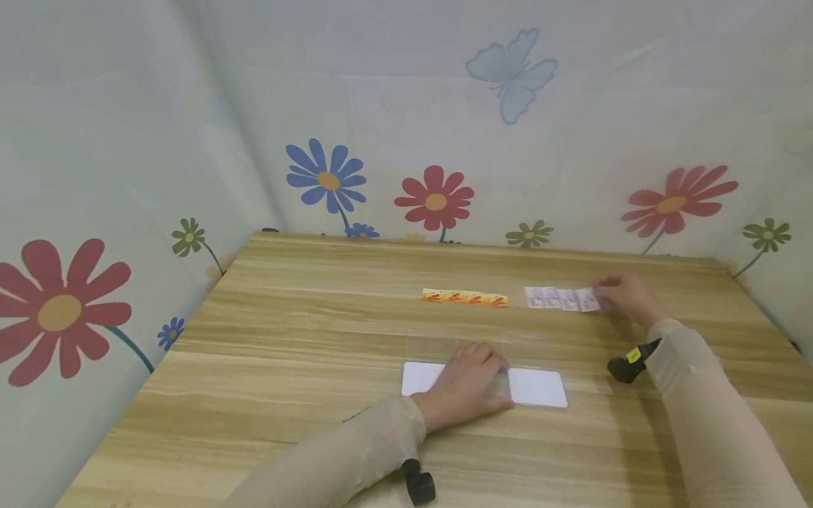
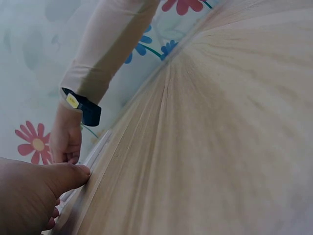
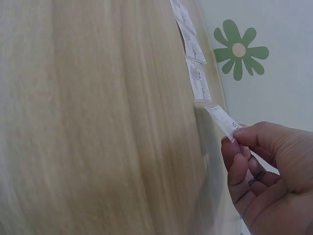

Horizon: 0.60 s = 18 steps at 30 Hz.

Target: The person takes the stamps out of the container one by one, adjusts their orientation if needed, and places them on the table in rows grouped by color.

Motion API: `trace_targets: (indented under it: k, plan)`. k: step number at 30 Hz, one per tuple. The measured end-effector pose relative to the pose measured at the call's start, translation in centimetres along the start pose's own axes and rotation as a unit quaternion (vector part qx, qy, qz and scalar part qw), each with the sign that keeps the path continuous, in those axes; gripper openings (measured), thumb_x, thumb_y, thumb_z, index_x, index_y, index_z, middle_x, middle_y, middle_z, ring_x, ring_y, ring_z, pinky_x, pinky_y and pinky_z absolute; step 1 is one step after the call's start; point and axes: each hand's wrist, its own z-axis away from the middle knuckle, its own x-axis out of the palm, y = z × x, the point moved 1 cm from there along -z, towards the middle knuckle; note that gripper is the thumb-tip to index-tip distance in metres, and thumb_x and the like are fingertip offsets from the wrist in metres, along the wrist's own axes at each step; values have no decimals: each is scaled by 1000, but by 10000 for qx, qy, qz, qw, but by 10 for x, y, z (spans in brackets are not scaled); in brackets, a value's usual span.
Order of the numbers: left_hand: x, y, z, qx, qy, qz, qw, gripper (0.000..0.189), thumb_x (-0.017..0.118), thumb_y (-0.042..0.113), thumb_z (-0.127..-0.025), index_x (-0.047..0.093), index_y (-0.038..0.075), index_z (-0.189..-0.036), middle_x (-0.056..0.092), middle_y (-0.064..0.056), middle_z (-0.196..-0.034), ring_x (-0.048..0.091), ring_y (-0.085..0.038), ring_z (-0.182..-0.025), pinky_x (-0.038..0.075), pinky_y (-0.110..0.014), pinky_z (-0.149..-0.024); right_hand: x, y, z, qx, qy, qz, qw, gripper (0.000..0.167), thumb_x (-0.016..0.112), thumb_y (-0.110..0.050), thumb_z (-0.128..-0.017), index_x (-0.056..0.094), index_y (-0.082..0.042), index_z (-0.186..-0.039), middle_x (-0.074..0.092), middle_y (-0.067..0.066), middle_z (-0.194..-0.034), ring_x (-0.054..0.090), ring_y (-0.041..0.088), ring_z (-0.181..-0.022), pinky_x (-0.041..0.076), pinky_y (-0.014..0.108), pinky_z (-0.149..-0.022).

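Between thumb and forefinger my right hand [image 1: 625, 295] pinches a pale stamp [image 3: 222, 122] with small print, at the right end of a row. In the right wrist view it tilts up from the table, just apart from the other pale stamps [image 3: 198, 78]. My left hand [image 1: 466, 381] rests across a flat white-and-clear piece [image 1: 538, 387], thumb near its lower edge and forefinger spread above. The hand hides the middle of that piece; in the left wrist view the left thumb [image 2: 68, 177] lies along its edge.
A row of several orange-and-yellow stamps [image 1: 465, 298] lies left of the pale ones. Everything lies on a wooden table [image 1: 286, 339]. A flower-patterned white cloth [image 1: 381, 106] stands behind and at the sides. Each wrist wears a black camera [image 1: 629, 368].
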Motion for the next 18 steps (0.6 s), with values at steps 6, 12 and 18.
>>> trace_targets:
  k: [6, 12, 18]
  plan:
    - [0, 0, 0, -29, -53, 1, 10000, 51, 65, 52, -85, 61, 16, -120, 56, 3, -118, 51, -14, -115, 40, -30, -105, 3, 2, -3, -7, 33, -37, 10000, 33, 54, -17, -96, 58, 7, -119, 64, 16, -100, 53, 16, -83, 43, 24, -69]
    - [0, 0, 0, -4, -51, -33, 10000, 51, 65, 53, -85, 61, 17, -120, 56, 3, -118, 51, -13, -115, 40, -30, -104, 6, 3, -6, -140, 120, 114, 9998, 32, 55, -16, -95, 60, 7, -117, 64, 20, -102, 51, 18, -85, 40, 25, -71]
    - [0, 0, 0, -3, -37, -44, 10000, 50, 65, 53, -85, 61, 17, -120, 56, 3, -117, 51, -13, -114, 41, -30, -104, 7, -1, -3, -43, 125, 137, 9998, 34, 54, -17, -95, 59, 8, -118, 60, 29, -113, 51, 29, -95, 38, 30, -74]
